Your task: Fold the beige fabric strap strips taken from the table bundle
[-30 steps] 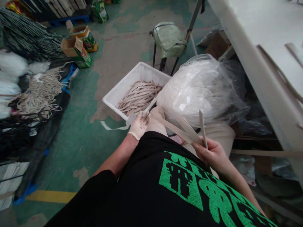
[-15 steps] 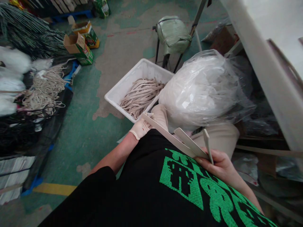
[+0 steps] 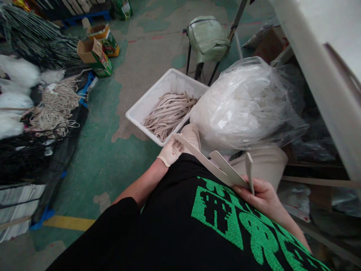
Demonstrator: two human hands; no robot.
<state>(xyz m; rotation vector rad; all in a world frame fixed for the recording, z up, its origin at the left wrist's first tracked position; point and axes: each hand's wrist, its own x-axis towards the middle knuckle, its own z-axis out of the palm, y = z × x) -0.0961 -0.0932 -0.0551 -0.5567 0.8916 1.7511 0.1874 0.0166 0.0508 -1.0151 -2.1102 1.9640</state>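
Right hand point(image 3: 258, 192) holds strips point(image 3: 203, 159), 1 reaching left hand point(image 3: 172, 150).

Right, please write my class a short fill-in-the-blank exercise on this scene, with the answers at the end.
1. The left hand wears a thin cream ____.
2. The right hand holds flat beige strips close to a black shirt with ____ lettering.
3. In the picture, the white rectangular plastic bin lies to the ____ of the bulging clear plastic bag.

Missing words: glove; green; left.

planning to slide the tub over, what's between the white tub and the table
In the head view, a bulging plastic bag lies between the white tub and the table.
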